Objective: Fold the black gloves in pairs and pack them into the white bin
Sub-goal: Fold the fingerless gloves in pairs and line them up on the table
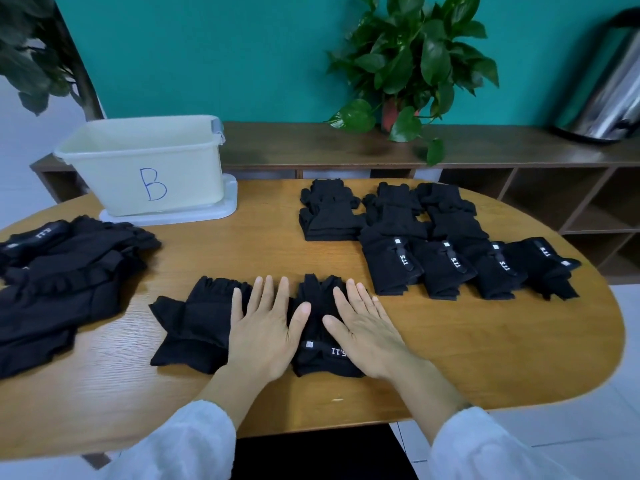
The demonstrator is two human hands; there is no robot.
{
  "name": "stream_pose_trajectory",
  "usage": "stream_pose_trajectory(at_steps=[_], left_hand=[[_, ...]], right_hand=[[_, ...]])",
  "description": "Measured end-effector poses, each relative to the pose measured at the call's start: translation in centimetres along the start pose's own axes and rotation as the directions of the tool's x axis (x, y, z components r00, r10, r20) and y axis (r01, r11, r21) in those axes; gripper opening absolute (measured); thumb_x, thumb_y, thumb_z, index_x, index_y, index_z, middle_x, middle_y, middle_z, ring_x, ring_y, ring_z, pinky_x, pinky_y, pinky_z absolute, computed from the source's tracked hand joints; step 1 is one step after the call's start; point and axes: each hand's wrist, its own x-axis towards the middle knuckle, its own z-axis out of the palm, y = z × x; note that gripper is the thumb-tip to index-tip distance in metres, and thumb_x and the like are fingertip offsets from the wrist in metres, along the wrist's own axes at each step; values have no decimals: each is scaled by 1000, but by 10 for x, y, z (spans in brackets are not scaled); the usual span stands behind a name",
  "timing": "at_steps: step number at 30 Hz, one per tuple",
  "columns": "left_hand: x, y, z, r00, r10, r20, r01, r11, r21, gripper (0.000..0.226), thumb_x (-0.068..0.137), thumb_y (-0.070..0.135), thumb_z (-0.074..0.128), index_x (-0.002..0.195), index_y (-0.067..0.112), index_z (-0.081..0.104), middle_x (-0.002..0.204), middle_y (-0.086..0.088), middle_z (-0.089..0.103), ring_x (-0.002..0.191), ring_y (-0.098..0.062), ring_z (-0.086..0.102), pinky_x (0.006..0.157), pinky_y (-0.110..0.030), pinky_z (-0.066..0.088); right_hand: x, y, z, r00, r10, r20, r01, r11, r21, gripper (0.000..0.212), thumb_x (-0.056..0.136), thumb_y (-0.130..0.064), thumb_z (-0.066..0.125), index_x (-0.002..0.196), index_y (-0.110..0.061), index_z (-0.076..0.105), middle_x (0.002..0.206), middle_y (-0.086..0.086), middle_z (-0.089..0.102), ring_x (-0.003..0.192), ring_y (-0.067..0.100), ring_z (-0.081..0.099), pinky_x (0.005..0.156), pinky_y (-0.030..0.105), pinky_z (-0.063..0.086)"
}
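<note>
Two black gloves (263, 327) lie side by side, cuffs toward the person, well short of the white bin (145, 164). Left hand (266, 323) and right hand (363, 323) press them flat, fingers straight, each hand nearer its own glove.

You are in what looks like an office or common room rather than a workshop. A teal wall (207, 57) rises behind a long low wooden shelf unit (485, 150) with open cubbies. On it stand a potted plant (412, 64) and a steel urn (602, 84). You work at a rounded wooden table (450, 358) on a pale tiled floor (616, 393). Another plant (31, 60) stands at far left.
</note>
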Motion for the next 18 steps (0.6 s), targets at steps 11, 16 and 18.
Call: stream_pose_trajectory(at_steps=[11,16,18], left_hand=[[-34,-1,-2,885,428,184,-429,903,-34,86,79,70,-21,151,24,-18,158,14,-26,137,6,-34,118,-26,-16],[-40,-18,-13,874,459,159,-462,887,-23,92,78,81,-13,151,25,-14,158,13,-21,140,6,-28,115,-17,-16],[-42,-24,-17,872,490,26,-488,871,-60,87,88,79,8,154,24,2,161,12,-5,144,6,-16,117,-16,-10]], right_hand=[[-32,13,16,983,-179,-30,177,982,-62,71,92,-61,-1,155,-27,-5,160,-16,-16,141,-8,-23,116,21,-16],[-45,28,15,975,-176,-134,182,983,35,79,90,-68,-2,155,-25,6,161,-15,-2,142,-11,-15,119,21,-9],[-52,31,14,951,-196,-239,223,970,91,81,91,-68,2,155,-21,16,161,-12,11,143,-11,-5,120,22,-1]])
